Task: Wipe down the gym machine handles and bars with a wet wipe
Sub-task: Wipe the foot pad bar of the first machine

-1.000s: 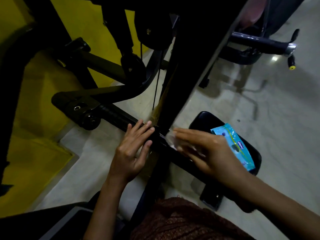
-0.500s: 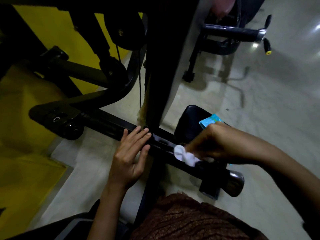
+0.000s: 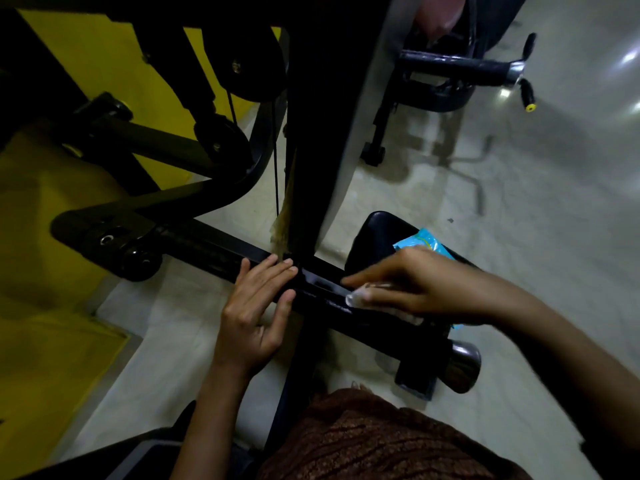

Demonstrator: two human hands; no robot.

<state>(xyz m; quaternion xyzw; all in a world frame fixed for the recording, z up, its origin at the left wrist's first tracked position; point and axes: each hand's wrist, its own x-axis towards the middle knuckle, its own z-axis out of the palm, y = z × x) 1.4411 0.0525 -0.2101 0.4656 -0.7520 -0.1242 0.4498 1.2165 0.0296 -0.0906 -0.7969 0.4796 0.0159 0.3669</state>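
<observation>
Pressing the limp, light wet wipe (image 3: pixel 360 296) along the rigid bar (image 3: pixel 221 251), my right hand (image 3: pixel 415 282) pinches it bunched; left hand (image 3: pixel 256 317) rests flat, fingers straight, steadying.

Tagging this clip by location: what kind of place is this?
Probably a gym: a black steel machine bar with a round black pulley and thin black cable, plus a black padded seat. The right hand holds a white wet wipe against that bar.
</observation>
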